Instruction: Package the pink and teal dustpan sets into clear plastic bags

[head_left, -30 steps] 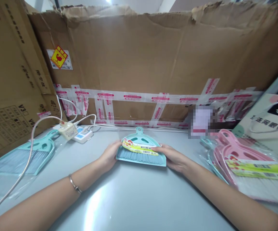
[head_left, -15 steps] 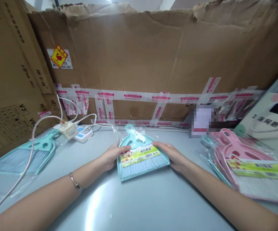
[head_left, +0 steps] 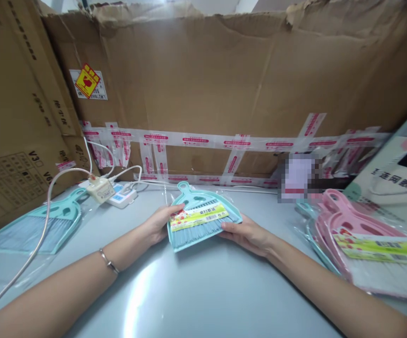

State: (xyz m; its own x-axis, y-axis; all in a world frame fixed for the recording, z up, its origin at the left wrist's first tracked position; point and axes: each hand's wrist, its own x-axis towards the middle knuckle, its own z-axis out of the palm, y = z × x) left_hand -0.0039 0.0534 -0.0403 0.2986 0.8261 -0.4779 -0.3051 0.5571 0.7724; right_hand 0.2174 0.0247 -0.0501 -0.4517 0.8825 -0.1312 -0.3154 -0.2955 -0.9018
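Between my hands is a light-blue dustpan and brush set (head_left: pixel 199 237) in a clear plastic wrapper, with a yellow-green label across it. Its handle points away from me and the bristles face me. My left hand (head_left: pixel 161 223) grips the left edge, thumb on top near the label's end. My right hand (head_left: pixel 249 233) holds the lower right corner, thumb over the front and fingers underneath. Whether the set touches the table beneath I cannot tell.
Another light-blue set (head_left: pixel 34 225) lies at left under a white cable (head_left: pixel 44 230). Pink sets (head_left: pixel 369 220) are stacked at right over a blue one. A power strip (head_left: pixel 121 196) with a charger (head_left: pixel 99 188) stands at the back left. Cardboard (head_left: pixel 196 84) walls the table's far side.
The set has shifted slightly left and tilted up towards me. My right hand has slid from its upper right side down to the lower right corner. My left hand keeps its grip.
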